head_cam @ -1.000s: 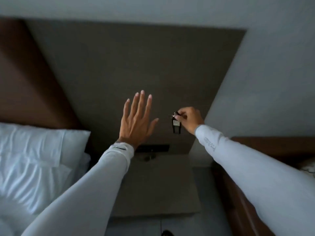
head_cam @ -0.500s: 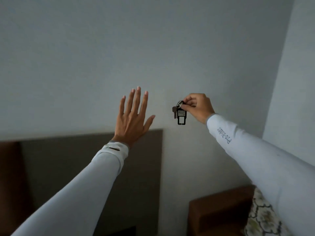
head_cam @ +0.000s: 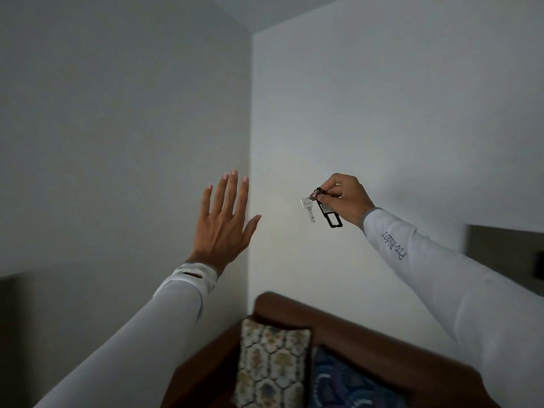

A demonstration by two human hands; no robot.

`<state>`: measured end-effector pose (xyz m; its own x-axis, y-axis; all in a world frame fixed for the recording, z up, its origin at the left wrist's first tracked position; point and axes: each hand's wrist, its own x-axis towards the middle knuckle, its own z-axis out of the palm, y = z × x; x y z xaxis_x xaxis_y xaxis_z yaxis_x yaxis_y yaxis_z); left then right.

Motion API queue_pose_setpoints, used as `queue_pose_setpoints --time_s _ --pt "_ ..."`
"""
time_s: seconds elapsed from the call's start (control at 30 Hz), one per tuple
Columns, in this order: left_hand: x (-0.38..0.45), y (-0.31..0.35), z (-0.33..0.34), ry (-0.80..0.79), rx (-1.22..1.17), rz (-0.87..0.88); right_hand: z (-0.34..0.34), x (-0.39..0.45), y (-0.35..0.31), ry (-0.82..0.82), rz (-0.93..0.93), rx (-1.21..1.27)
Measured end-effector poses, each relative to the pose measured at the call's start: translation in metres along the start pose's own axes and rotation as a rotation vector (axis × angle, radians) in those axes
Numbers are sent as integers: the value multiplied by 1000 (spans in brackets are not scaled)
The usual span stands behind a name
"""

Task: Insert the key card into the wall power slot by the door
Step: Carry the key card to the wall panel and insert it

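Note:
My right hand (head_cam: 346,200) is raised in front of a white wall and pinches the ring of a key card fob (head_cam: 330,214), a flat black tag with a rectangular hole. A silver key (head_cam: 308,208) dangles from the same ring. My left hand (head_cam: 225,228) is held up to the left with fingers spread and palm facing away, holding nothing. No wall power slot and no door are in view.
Two white walls meet at a corner (head_cam: 250,142) straight ahead. Below stands a brown wooden seat back (head_cam: 338,322) with a patterned cushion (head_cam: 272,363) and a blue cushion (head_cam: 347,384). A dark panel (head_cam: 506,254) shows at the right edge.
The view has swung right and up, from the bed and headboard to the wall corner and seat. Both hands stay raised; the fob and key now swing at an angle.

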<state>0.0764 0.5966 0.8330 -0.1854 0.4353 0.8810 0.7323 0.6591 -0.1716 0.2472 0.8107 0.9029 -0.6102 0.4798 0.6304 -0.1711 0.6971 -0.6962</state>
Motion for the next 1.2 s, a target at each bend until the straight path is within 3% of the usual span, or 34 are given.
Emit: queue_pose_setpoints --time_s 0.17,0.37,0.63,0.87,1.2 --pt "49 173 39 71 -180 121 -156 -28 55 137 73 -92" --pt "83 354 59 82 -381 231 -298 -68 109 319 162 -278" --pt "120 529 71 75 -559 334 -435 -103 160 520 258 -338" --pt "160 633 103 80 -659 390 -512 -96 212 537 278 -402" --pt "194 692 149 113 -618 366 -565 -61 277 548 278 -423"
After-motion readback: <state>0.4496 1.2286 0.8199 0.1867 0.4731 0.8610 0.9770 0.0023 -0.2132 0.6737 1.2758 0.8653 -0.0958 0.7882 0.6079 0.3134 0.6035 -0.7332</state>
